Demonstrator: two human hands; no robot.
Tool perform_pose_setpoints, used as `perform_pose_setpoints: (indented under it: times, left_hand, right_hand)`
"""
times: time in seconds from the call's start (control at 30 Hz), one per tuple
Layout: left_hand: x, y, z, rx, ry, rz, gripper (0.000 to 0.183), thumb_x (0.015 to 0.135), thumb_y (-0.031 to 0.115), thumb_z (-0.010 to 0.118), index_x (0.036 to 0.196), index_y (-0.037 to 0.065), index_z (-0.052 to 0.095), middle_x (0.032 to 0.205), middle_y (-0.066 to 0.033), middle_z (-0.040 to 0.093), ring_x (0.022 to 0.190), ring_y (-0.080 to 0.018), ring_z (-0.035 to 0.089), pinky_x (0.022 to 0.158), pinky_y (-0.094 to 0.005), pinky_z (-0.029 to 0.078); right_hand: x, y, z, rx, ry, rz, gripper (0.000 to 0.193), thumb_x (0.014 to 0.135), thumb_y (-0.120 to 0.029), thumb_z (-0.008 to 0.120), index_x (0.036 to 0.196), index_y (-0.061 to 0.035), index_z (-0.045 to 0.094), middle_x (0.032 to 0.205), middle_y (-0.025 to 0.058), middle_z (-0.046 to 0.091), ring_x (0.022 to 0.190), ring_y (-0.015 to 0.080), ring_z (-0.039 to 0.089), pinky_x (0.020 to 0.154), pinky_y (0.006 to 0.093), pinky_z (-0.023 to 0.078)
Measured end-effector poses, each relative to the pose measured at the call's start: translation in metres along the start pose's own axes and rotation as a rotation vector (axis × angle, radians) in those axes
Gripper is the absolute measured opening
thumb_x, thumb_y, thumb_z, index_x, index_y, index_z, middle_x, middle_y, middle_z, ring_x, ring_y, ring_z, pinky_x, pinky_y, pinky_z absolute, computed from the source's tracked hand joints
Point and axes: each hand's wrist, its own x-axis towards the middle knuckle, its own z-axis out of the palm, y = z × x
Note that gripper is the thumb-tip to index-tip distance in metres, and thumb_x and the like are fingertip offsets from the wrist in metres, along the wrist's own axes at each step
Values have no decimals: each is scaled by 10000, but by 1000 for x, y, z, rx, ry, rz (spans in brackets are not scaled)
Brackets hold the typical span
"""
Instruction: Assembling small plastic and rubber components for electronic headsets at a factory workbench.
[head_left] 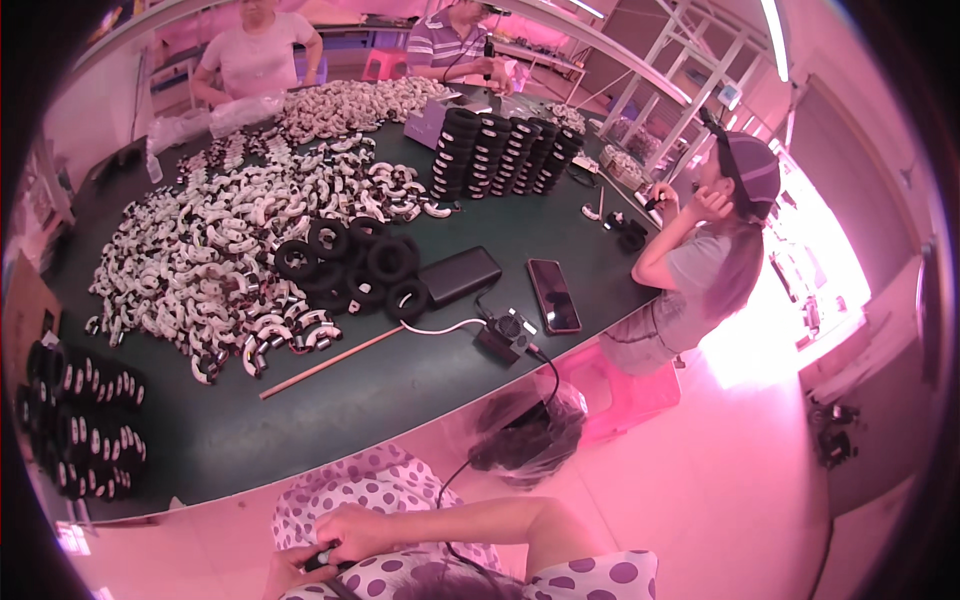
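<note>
Low over my lap, my right hand and my left hand are close together. Both are closed around a small dark object with a lighter spot; fingers cover most of it, so its kind is unclear. A spotted cloth in white and purple lies beneath them. On the green table ahead, a big heap of white curved parts with dark ends spreads out. Several black rings lie at its near right side.
A wooden stick, a black power bank, a cabled device and a phone lie near the table's front. Stacked black rings stand at left, more stacks at back. A capped person sits at right; two others are across.
</note>
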Motion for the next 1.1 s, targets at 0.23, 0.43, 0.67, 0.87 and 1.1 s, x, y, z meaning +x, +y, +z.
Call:
perform_pose_setpoints:
  times: [0.23, 0.43, 0.67, 0.87, 1.1]
  left_hand:
    - [1, -1, 3, -287, 193, -41, 286, 761, 114, 655, 1006, -25, 605, 804, -71, 642, 660, -101, 582, 640, -222, 471]
    - [-12, -31, -18, 171, 493, 95, 344, 681, 265, 723, 869, -13, 646, 733, -122, 643, 620, -148, 593, 589, -267, 465]
    - [-80, -21, -56, 245, 920, 218, 321, 710, 283, 692, 972, 102, 650, 703, -115, 623, 583, -182, 585, 569, -287, 462]
    - [-147, -50, -86, -99, 1318, 170, 291, 753, 131, 648, 1038, 81, 624, 841, -19, 636, 726, -71, 547, 664, -235, 447]
    - [-177, -71, -162, 2, 1670, 237, 315, 716, 124, 646, 1024, 65, 623, 806, -32, 616, 703, -98, 533, 662, -245, 427]
  right_hand:
    - [9, -2, -45, -78, 277, 34, 163, 746, -178, 583, 798, -25, 607, 791, 133, 596, 757, 304, 575, 678, 379, 447]
    - [42, 29, -90, -101, 415, 84, 150, 782, -127, 589, 869, -8, 620, 792, 127, 615, 684, 210, 591, 629, 284, 467]
    - [36, 48, -104, -79, 511, 95, 85, 786, -60, 601, 795, 25, 608, 706, 32, 580, 592, 71, 524, 530, 195, 426]
    - [29, 70, -99, -204, 480, -80, 57, 786, -34, 592, 778, 22, 581, 707, 10, 544, 582, 63, 488, 522, 184, 401]
    - [27, 56, -100, -257, 518, -44, 53, 797, -27, 575, 776, 22, 569, 730, 10, 533, 627, 69, 476, 563, 195, 404]
